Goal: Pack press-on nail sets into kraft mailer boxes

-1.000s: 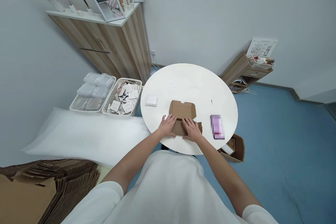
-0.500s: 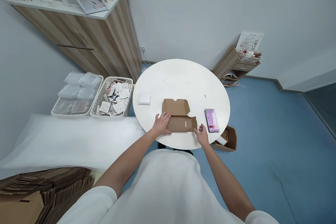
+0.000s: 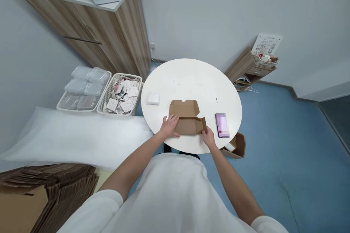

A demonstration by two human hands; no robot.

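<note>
A brown cardboard box, partly folded, rests near the front edge of the round white table. Its lid part lies opened out on the far side. My left hand holds the box at its left end, thumb at the near edge and fingers on the far side. At the right end, my right hand has its fingers closed on the raised end flap. A phone with a pink, blurred-out screen lies right of that hand.
A small white packet sits at the table's left. Beyond it stand a white basket of cards and a basket of clear packs. Flattened cardboard is stacked at lower left. An open carton stands on the floor at right.
My right hand has closed on the box's right end flap, which now stands up more. My left hand stays on the left end. The view has shifted slightly.
</note>
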